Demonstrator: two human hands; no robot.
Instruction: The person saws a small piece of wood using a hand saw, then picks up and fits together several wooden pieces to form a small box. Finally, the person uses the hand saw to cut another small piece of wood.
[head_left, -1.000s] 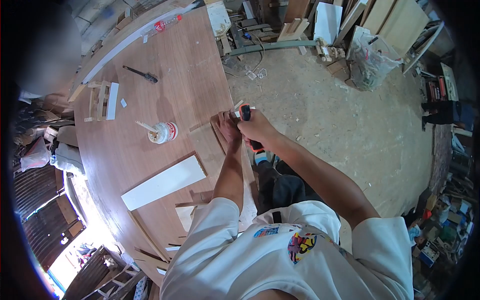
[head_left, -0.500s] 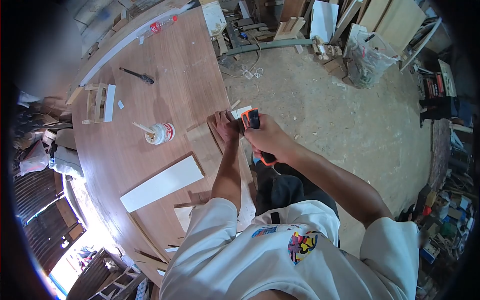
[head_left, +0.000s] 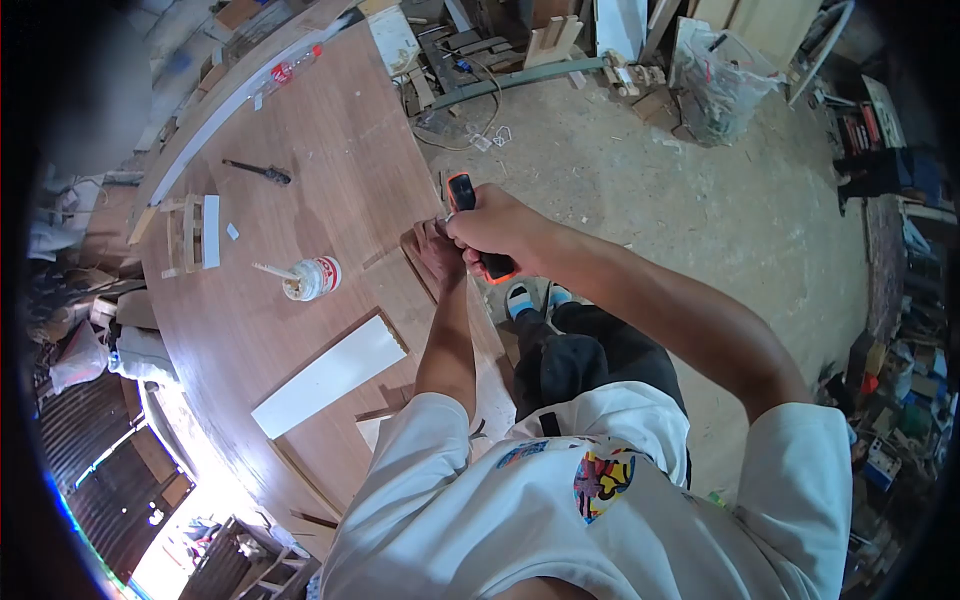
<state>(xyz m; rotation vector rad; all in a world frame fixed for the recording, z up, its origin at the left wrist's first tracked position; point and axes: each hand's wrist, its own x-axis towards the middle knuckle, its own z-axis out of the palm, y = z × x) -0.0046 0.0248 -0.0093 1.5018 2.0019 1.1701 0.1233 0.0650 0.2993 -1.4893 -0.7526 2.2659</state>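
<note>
My right hand (head_left: 497, 232) grips an orange and black hand saw handle (head_left: 466, 200) at the right edge of the brown wooden tabletop (head_left: 330, 160). My left hand (head_left: 437, 254) presses flat on a narrow wooden strip (head_left: 408, 252) that lies on a small board at that table edge. The saw's blade is hidden behind my hands. Both hands are close together, almost touching.
On the table stand a white glue jar with a stick (head_left: 308, 277), a long white panel (head_left: 328, 376), a small wooden frame (head_left: 186, 233) and a dark tool (head_left: 258, 172). Wood scraps, a hose and a plastic bag (head_left: 722, 82) litter the concrete floor beyond.
My right hand pulled the saw back toward me, then pushed it forward and up again. My left hand stayed pressed on the strip. The view shifted slightly.
</note>
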